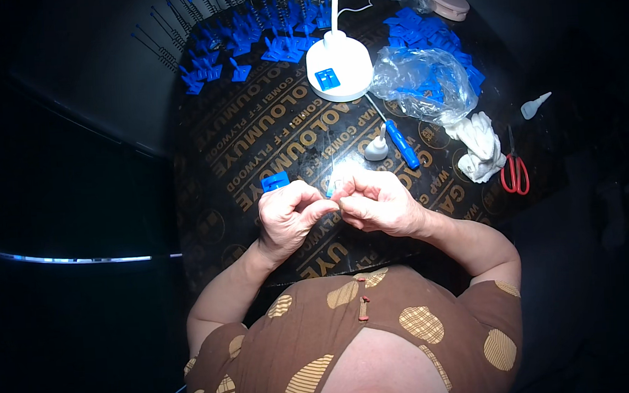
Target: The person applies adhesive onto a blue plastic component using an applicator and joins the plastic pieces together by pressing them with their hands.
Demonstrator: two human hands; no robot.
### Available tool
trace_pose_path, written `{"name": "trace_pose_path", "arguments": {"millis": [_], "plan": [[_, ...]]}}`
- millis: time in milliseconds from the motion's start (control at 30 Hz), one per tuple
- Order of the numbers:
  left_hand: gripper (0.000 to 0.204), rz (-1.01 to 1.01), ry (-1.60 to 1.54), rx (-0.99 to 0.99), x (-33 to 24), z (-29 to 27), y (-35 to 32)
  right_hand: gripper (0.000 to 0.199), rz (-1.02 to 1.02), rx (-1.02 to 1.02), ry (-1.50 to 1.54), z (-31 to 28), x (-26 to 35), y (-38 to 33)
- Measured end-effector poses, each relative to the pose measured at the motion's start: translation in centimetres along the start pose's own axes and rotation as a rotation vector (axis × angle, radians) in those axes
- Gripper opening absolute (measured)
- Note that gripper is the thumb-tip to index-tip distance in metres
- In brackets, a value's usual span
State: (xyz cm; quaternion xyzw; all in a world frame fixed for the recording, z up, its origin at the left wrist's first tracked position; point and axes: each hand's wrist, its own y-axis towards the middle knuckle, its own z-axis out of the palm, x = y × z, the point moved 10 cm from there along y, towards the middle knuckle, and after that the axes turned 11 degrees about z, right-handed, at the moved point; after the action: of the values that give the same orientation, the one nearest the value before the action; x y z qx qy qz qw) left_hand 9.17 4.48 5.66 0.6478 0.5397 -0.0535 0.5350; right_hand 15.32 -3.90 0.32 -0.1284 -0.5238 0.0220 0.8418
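My left hand (285, 216) is closed, its thumb and forefinger tips pinched together in front of me. A blue square plastic piece (274, 181) shows just beyond its knuckles; I cannot tell whether the fingers hold it or it lies on the table. My right hand (380, 202) is also pinched, fingertips meeting those of the left. A small pale-blue sliver (330, 191) shows at the right fingertips, washed out by glare. What lies between the fingers is hidden. Beyond the right hand stands a white squeeze bottle with a thin nozzle (376, 148).
A white lamp base (355, 80) carries one blue square piece (327, 79). Blue pieces with springy wires (282, 45) fill the back left. A clear plastic bag (426, 84), more blue pieces (419, 29), a blue-handled screwdriver (402, 144), white cloth (479, 149) and red-handled scissors (515, 174) lie right.
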Motion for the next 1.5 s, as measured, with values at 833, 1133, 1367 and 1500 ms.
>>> {"name": "trace_pose_path", "arguments": {"millis": [833,1133,1367,1500], "plan": [[0.031,-0.047,-0.153,0.073,0.8,0.9,-0.4,0.013,0.085,0.065,-0.094,0.2,-0.5,0.2],[0.03,-0.114,-0.181,0.03,1.3,0.9,-0.8,0.013,0.073,0.058,-0.056,0.4,-0.5,0.1],[0.02,-0.049,-0.067,-0.006,0.9,0.3,-0.7,0.014,0.004,0.004,-0.082,0.0,-0.1,0.0],[0.02,-0.063,-0.078,-0.017,0.9,0.4,-0.8,0.013,0.014,-0.015,-0.057,0.0,-0.1,0.0]]}}
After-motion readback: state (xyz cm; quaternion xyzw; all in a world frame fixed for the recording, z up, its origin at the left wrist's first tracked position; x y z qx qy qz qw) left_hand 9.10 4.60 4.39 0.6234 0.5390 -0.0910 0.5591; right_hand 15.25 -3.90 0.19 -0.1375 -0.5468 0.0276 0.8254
